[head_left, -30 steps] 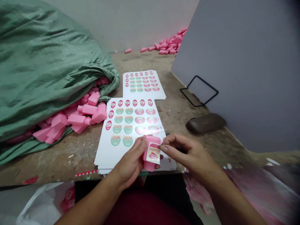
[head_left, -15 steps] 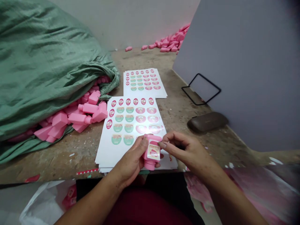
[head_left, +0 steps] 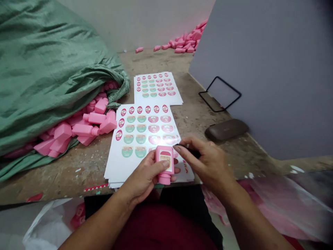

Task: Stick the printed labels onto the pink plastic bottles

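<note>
The left hand (head_left: 143,176) grips a pink bottle (head_left: 164,175) above sticker sheets (head_left: 118,166), its label (head_left: 165,156) on; the right hand (head_left: 212,161) pinches a dark tool (head_left: 194,152). Bottles (head_left: 82,130) spilling from the sack (head_left: 59,73) look unlabelled.

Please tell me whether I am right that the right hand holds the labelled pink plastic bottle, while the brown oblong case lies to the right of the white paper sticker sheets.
Not quite: the head view shows the left hand holding the labelled pink plastic bottle. The brown oblong case does lie to the right of the white paper sticker sheets.
</note>
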### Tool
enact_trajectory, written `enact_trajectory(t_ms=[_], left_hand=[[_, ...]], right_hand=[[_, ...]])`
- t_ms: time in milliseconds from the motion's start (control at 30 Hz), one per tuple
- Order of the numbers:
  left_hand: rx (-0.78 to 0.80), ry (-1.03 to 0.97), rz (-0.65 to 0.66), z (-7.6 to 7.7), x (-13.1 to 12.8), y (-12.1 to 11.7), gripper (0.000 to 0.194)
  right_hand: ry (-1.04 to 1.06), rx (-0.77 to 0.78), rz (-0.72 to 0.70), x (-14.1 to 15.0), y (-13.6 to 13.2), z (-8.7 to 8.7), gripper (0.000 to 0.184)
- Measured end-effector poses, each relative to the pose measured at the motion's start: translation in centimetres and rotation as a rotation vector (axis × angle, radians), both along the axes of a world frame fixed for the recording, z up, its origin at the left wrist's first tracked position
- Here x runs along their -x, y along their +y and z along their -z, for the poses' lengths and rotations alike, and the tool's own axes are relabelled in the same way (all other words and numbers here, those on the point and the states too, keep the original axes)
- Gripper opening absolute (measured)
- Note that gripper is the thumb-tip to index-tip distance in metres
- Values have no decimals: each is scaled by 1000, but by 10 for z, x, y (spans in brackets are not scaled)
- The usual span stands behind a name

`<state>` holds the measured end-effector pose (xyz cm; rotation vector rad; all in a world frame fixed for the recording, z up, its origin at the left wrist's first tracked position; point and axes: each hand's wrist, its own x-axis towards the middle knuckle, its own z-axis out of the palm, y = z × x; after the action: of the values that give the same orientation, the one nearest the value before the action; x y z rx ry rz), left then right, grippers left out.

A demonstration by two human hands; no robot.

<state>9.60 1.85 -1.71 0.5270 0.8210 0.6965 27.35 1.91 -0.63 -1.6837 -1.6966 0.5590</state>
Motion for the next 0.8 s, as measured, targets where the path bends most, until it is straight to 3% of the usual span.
enact_trajectory(t_ms=[300, 433, 533, 667, 800], left_hand=[[-51, 35, -35, -2, 2, -11, 55], [10, 30, -42, -1, 14, -15, 63], [60, -2, -89, -1, 28, -16, 54], [36, 124, -158, -9, 77, -29, 49], [-47, 658, -97, -18, 175, -70, 53]], right_hand=[[427, 151, -25, 28, -3, 14, 38], [538, 103, 3, 33, 4, 17, 33], [548, 72, -4, 33, 6, 17, 33], [355, 79, -25, 27, -1, 17, 28], [0, 36, -99, 15, -19, 22, 24]])
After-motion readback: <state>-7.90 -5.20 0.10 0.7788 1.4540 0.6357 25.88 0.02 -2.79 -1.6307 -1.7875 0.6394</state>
